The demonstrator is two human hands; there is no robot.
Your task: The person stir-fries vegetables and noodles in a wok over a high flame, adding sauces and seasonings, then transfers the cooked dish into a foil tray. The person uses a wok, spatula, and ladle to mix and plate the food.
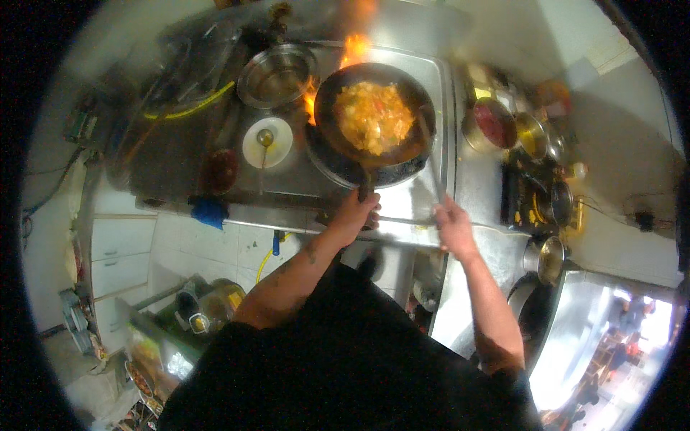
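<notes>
My left hand point(353, 215) grips the handle of a dark wok point(334, 143), which is tilted over a round burner ring point(399, 176). Chopped food in an orange sauce point(374, 116) fills the middle of the wok. Flames point(354, 49) rise behind the wok and at its left side. In my right hand point(454, 226) is the long handle of a metal cooking utensil point(435, 167); its far end reaches the wok's right side, where its head is hard to make out.
Left of the wok stand a metal pot point(277, 75) and a white plate point(250, 148) with a ladle point(264, 138) on it. Several containers, one with red contents point(493, 124), line the right side. A blue cloth point(209, 213) hangs at the counter's front edge.
</notes>
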